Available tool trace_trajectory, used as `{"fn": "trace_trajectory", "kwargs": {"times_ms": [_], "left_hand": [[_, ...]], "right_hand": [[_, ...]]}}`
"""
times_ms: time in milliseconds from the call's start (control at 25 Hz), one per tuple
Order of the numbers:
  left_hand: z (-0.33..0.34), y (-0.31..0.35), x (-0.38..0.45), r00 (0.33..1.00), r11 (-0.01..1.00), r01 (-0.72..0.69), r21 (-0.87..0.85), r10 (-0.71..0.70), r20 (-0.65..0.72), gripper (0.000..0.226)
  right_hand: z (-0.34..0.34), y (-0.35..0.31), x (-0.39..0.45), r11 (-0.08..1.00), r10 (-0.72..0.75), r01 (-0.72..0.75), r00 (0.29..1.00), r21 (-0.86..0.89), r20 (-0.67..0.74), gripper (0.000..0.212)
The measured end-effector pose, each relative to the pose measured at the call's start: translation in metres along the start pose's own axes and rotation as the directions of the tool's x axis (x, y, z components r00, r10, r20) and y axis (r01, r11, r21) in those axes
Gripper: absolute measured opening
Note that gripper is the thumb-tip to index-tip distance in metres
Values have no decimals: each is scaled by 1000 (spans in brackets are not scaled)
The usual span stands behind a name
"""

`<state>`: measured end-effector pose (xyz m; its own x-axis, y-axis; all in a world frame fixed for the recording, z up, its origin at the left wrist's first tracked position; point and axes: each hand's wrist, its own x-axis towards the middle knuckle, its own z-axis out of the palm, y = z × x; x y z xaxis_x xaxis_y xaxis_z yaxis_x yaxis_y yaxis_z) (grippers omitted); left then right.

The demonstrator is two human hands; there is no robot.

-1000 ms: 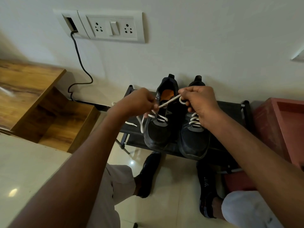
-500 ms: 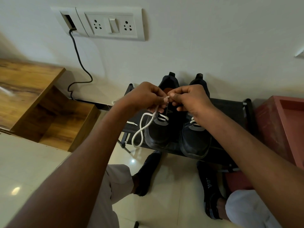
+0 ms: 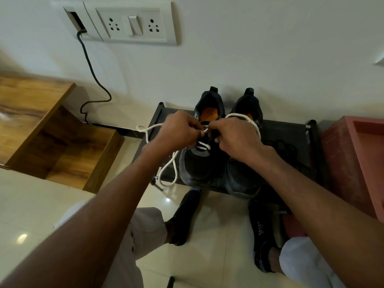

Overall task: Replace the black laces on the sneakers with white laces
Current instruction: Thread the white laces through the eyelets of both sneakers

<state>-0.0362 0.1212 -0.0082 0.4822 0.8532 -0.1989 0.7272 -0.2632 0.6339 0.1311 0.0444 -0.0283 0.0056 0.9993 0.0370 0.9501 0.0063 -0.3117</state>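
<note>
Just one head-worn cam here, looking steeply down and forward, close over the rack (image 3: 291, 132) by the far wall (image 3: 249, 59).

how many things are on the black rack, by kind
sneakers: 2, left sneaker and right sneaker
white laces: 1, white lace, held by left hand and right hand
black laces: 1 loose heap, black laces
total: 4, all on the rack
</note>
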Motion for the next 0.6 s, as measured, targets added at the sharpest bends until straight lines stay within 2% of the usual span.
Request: {"fn": "trace_trajectory", "kwargs": {"times_ms": [120,280,440,520,600], "left_hand": [[14,10,-1,997,990,-70,124,71,-7,12],[23,8,5,997,970,-70,233,70,8,14],[20,15,11,982,899,-178,399,135,134,20],[17,19,15,969,903,-204,378,132,206,21],[16,19,16,962,933,-163,319,79,260,19]], "right_hand": [[-10,7,1,999,16,-18,999,-30,-49,28],[-14,5,-1,999,22,-22,1000,-29,-21,30],[-15,6,-1,999,34,-34,999,-17,-2,42],[-15,7,0,999,41,-41,999,-13,3,45],[-15,8,0,999,44,-44,999,-1,9,45]]}}
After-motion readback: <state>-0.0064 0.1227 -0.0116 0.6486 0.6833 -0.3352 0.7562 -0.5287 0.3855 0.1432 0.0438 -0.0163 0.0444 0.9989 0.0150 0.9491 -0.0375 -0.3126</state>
